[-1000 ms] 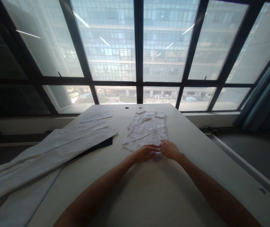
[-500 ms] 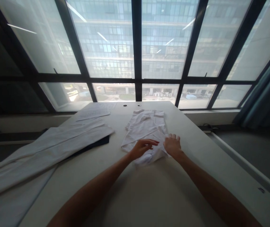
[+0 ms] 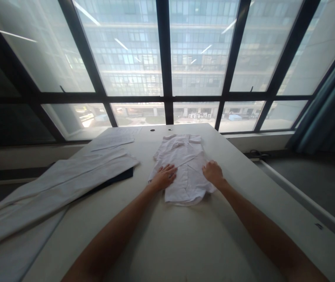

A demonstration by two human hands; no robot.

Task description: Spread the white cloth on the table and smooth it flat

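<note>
A white shirt (image 3: 185, 156), partly folded and creased, lies on the white table in front of me. My left hand (image 3: 165, 177) rests flat on its left side, fingers spread over the cloth. At the shirt's right edge, my right hand (image 3: 212, 171) is closed with curled fingers and seems to grip the fabric. The fingertips there are partly hidden by the hand itself. A button-front strip runs down the middle of the near part, and the bottom edge sits toward me.
Long white garments (image 3: 58, 180) lie over the table's left side, with a dark piece (image 3: 117, 176) under them. Papers (image 3: 114, 139) rest at the back left. Beyond the white table (image 3: 167, 239) stand large windows, with a blue curtain (image 3: 323, 105) at the right.
My left hand has moved left and flattened onto the shirt. The near part of the shirt now lies flatter. My right hand has curled at the right edge. The view has shifted slightly.
</note>
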